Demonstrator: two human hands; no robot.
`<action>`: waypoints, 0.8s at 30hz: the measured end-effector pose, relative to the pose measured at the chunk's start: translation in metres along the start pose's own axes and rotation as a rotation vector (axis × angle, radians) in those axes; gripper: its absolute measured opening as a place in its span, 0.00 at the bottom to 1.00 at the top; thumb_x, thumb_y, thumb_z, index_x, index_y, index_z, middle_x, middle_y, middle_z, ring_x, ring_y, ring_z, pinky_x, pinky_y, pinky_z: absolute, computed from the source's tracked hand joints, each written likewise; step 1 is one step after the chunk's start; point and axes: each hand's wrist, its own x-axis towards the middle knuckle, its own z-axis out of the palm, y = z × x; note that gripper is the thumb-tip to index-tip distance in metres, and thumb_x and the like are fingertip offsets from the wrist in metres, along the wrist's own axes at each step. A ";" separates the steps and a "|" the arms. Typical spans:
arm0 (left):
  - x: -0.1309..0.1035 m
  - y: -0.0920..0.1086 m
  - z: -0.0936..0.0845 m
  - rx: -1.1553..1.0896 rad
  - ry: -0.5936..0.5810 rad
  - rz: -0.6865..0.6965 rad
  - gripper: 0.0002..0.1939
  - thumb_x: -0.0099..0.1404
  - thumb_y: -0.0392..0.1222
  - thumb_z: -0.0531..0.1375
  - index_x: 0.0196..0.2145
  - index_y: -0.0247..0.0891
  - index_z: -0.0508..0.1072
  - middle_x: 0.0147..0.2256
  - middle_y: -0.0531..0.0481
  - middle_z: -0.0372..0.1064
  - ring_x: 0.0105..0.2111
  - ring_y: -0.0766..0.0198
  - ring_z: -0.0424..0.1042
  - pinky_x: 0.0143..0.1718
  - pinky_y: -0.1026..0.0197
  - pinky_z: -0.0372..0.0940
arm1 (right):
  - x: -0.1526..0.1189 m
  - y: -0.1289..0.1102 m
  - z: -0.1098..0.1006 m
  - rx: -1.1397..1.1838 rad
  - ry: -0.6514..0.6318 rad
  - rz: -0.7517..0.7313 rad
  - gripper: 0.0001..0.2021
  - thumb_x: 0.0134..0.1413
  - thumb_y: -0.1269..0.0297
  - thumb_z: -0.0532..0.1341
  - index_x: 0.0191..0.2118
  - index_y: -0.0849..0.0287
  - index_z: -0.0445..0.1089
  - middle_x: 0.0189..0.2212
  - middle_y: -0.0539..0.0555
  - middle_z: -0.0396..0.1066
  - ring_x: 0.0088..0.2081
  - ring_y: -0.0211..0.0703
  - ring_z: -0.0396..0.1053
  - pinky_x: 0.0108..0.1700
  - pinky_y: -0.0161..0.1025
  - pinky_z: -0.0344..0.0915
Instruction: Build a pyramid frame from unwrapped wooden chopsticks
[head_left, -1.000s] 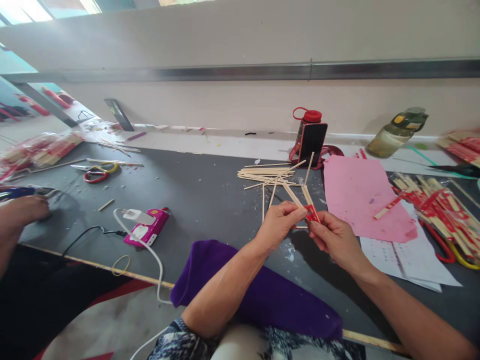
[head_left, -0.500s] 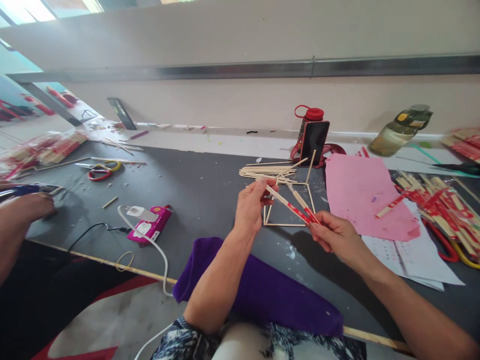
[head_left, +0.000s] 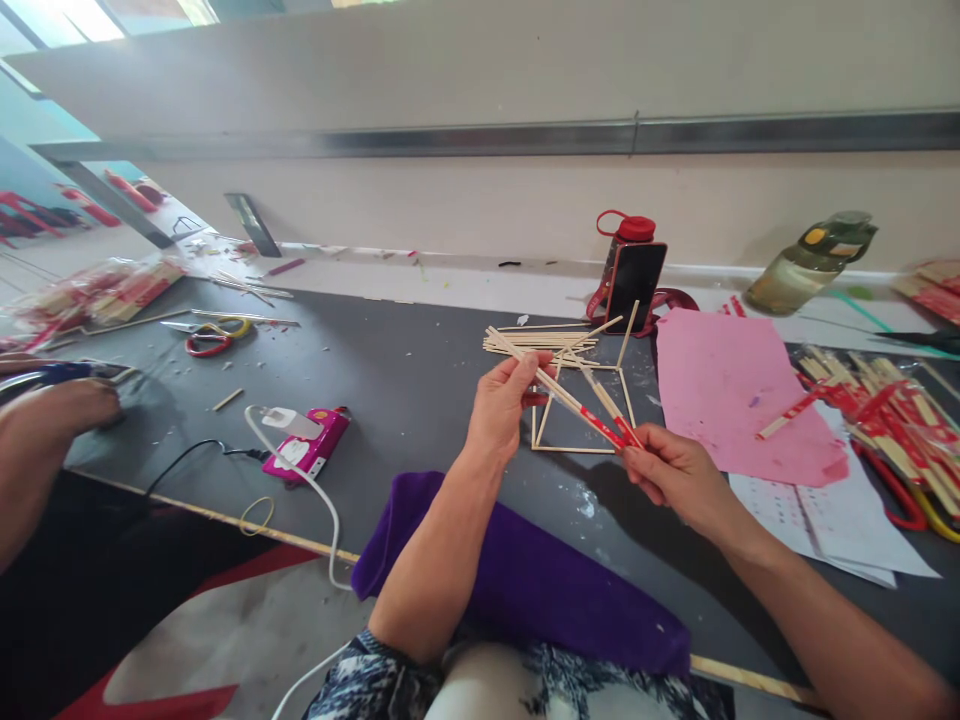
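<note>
Between my hands runs a pair of wooden chopsticks (head_left: 564,393) with a red printed wrapper (head_left: 600,424) around its lower right part. My left hand (head_left: 510,395) pinches the chopsticks near their middle, and bare ends stick out past its fingers to the upper left. My right hand (head_left: 667,462) is closed on the red end of the wrapper. A second wrapped strip (head_left: 602,390) also runs up from the right fingers. Behind my hands stands a frame of joined sticks (head_left: 574,449), partly hidden. Loose chopsticks (head_left: 540,341) lie in a pile beyond my left hand.
A phone (head_left: 636,285) leans on a red-capped bottle (head_left: 636,228). Pink paper (head_left: 739,390) and wrapped chopsticks (head_left: 885,410) lie right. Purple cloth (head_left: 540,580) hangs over the near edge. Left are a pink power box (head_left: 319,450), scissors (head_left: 214,335) and another person's hand (head_left: 86,405).
The chopsticks now reach past my left hand to the upper left, where before their ends were at its fingers. My right hand stays on the red wrapper end. The view shifted slightly.
</note>
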 end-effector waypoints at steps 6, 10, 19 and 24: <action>0.007 0.019 -0.012 -0.425 0.144 0.085 0.13 0.63 0.48 0.57 0.27 0.37 0.67 0.23 0.54 0.68 0.25 0.69 0.71 0.31 0.63 0.68 | -0.001 -0.004 -0.003 0.132 -0.021 0.054 0.15 0.56 0.51 0.58 0.28 0.58 0.61 0.21 0.45 0.62 0.15 0.28 0.54 0.16 0.30 0.44; 0.006 0.030 -0.019 -0.494 0.049 -0.013 0.11 0.64 0.45 0.57 0.27 0.37 0.66 0.16 0.60 0.50 0.12 0.78 0.48 0.13 0.73 0.48 | -0.003 -0.002 -0.003 0.271 -0.109 0.081 0.15 0.53 0.52 0.61 0.28 0.58 0.61 0.19 0.45 0.62 0.14 0.27 0.52 0.15 0.29 0.42; 0.000 0.036 -0.018 -0.256 0.000 0.030 0.11 0.55 0.46 0.64 0.28 0.35 0.71 0.15 0.61 0.48 0.12 0.79 0.42 0.11 0.72 0.36 | -0.004 0.000 -0.017 0.496 -0.140 0.044 0.14 0.51 0.54 0.64 0.29 0.59 0.63 0.17 0.45 0.62 0.12 0.26 0.49 0.16 0.30 0.38; -0.025 0.004 0.016 0.057 -0.238 -0.246 0.15 0.49 0.46 0.68 0.33 0.33 0.77 0.15 0.59 0.54 0.12 0.80 0.44 0.14 0.69 0.36 | -0.005 0.000 -0.004 0.452 -0.227 0.136 0.15 0.51 0.52 0.63 0.30 0.59 0.64 0.16 0.45 0.62 0.11 0.27 0.50 0.15 0.30 0.39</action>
